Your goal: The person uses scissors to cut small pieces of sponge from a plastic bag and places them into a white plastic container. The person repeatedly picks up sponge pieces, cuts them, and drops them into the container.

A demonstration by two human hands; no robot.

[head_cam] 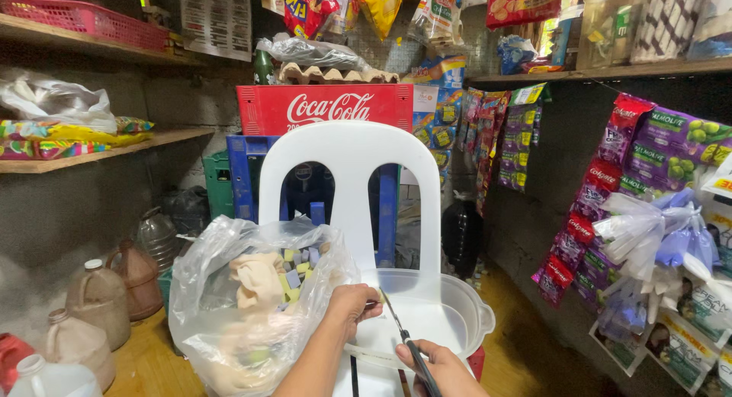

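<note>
My left hand (349,304) hovers over a translucent white basin (471,305) and pinches a small piece, too small to identify, between its fingertips. My right hand (441,368), at the bottom edge, grips the black handle of a thin knife (398,321). The blade slants up to the left and its tip meets the pinched piece. Just left of my left hand stands an open clear plastic bag (229,321) holding small yellow and grey cubes (293,275) and beige lumps. Bag and basin rest on the seat of a white plastic chair (349,160).
Behind the chair a red crate (324,107) sits on blue crates (242,176). Plastic jugs (97,299) stand on the wooden floor at the left. Strips of sachets and plastic bags (648,229) hang along the right wall. Stocked shelves run on both sides.
</note>
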